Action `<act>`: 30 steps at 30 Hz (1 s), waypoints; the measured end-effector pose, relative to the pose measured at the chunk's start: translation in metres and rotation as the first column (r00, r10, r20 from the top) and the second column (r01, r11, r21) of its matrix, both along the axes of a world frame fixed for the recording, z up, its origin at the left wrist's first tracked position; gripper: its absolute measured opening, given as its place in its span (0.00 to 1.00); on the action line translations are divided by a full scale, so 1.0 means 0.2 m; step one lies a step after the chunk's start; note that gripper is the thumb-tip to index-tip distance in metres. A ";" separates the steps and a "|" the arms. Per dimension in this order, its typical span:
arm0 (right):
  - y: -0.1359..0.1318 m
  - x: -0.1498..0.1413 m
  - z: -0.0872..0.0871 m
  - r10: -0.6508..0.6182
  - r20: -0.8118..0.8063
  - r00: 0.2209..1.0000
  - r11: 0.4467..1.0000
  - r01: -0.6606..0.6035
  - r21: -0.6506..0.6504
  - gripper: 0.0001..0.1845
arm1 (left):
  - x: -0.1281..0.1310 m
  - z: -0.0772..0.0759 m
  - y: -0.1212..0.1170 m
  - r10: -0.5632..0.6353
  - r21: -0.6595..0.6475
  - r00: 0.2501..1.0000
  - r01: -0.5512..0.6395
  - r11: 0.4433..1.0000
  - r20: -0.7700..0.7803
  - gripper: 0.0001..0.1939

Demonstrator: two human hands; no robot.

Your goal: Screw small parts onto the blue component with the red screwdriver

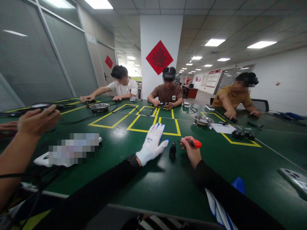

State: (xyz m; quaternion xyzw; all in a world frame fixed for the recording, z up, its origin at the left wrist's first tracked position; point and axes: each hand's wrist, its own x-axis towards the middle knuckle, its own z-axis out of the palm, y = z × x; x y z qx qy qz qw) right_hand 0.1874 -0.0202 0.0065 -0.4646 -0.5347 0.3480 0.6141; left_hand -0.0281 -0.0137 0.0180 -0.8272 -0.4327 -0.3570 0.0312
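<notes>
Holds red screwdriver in right hand; spreads gloved left hand wide; has black part upright between, beyond tabletop near edge.

Head view faces forward, down, seemingly tilted slightly.

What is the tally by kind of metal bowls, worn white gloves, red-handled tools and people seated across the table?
Metal bowls: 2
Worn white glove, on the left hand: 1
Red-handled tool, in the right hand: 1
People seated across: 3
Total: 7
</notes>
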 end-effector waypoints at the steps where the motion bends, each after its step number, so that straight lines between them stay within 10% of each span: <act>1: 0.00 0.00 0.00 0.002 0.005 1.000 1.000 -0.002 0.002 0.16 | -0.07 0.01 0.06 0.041 0.025 0.998 -0.040 0.999 -0.039 0.37; 6: -0.01 -0.01 0.01 0.005 0.027 1.000 1.000 -0.005 0.007 0.16 | -0.38 -0.06 0.41 0.244 -0.345 0.914 -0.355 0.869 -0.325 0.35; 12: -0.01 0.00 0.00 0.005 0.052 0.999 1.000 -0.005 -0.005 0.14 | -0.49 -0.14 0.66 0.265 -0.407 0.887 -0.417 0.813 -0.379 0.39; 30: -0.01 0.00 0.01 -0.001 0.033 0.999 1.000 0.001 0.000 0.14 | -0.49 -0.17 0.79 0.639 -0.317 0.698 -0.716 0.623 -0.323 0.47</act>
